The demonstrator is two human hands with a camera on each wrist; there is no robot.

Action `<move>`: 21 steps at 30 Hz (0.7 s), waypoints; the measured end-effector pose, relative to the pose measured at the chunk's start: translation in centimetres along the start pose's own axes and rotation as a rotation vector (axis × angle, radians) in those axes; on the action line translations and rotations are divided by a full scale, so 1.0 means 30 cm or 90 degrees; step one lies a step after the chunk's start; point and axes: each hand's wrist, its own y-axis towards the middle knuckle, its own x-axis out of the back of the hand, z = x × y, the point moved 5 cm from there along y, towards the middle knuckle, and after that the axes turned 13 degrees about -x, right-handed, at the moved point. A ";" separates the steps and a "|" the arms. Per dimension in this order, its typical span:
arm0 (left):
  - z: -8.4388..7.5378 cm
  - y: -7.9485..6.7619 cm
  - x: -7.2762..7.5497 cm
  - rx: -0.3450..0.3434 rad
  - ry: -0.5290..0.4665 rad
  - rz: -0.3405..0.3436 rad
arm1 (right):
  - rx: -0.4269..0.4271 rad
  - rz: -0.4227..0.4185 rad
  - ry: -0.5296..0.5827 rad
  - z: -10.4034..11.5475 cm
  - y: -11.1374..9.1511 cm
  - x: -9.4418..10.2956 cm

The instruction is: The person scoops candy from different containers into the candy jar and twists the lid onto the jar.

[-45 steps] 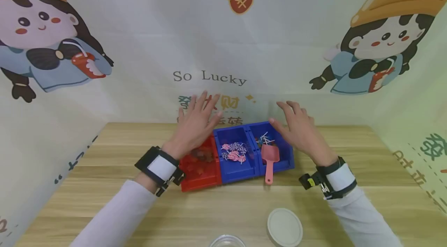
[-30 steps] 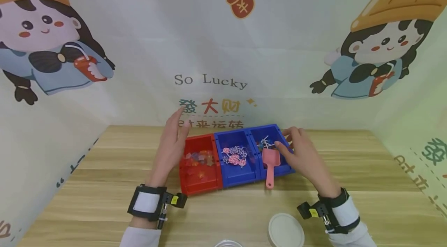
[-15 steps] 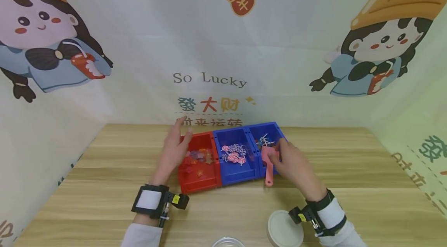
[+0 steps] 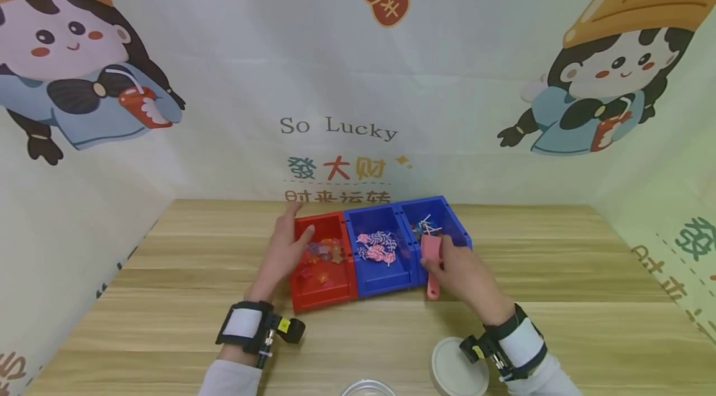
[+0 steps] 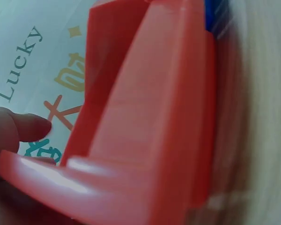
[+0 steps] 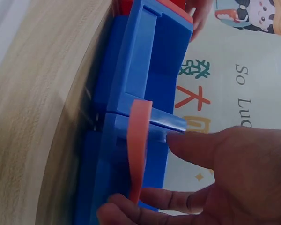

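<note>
A pink scoop (image 4: 433,248) leans in the right-hand blue bin (image 4: 455,228), its handle hanging over the front. My right hand (image 4: 461,271) is around the scoop. In the right wrist view the fingertips (image 6: 119,208) touch the scoop's lower part, while the thumb appears apart from it. Candy sticks with white stems (image 4: 427,226) lie behind the scoop. My left hand (image 4: 279,253) rests at the left edge of the red bin (image 4: 321,290), thumb over the rim; its lower fingers are hidden. The red bin holds small star-shaped pieces (image 4: 324,252).
Between them stands another blue bin (image 4: 386,284) with pink and dark swirl lollipops (image 4: 377,247). A round pale lid (image 4: 458,368) lies near the right forearm. The rim of a clear jar (image 4: 368,386) shows at the bottom edge. A printed cloth (image 4: 447,104) hangs behind the wooden table (image 4: 363,327).
My right hand has come from above the right bin's far corner down to the scoop. My left hand has moved from above the red bin to its left side. The bins look unmoved.
</note>
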 end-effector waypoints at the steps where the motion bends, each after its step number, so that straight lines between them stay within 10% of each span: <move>1: 0.002 0.002 -0.003 -0.005 0.004 -0.001 | -0.004 0.009 -0.001 -0.001 0.002 -0.003; 9: 0.002 0.010 -0.008 0.017 0.010 0.020 | 0.018 0.021 0.004 -0.001 0.012 0.007; 21: 0.007 -0.005 -0.024 0.053 0.026 0.028 | 0.176 -0.149 0.004 -0.015 -0.007 0.122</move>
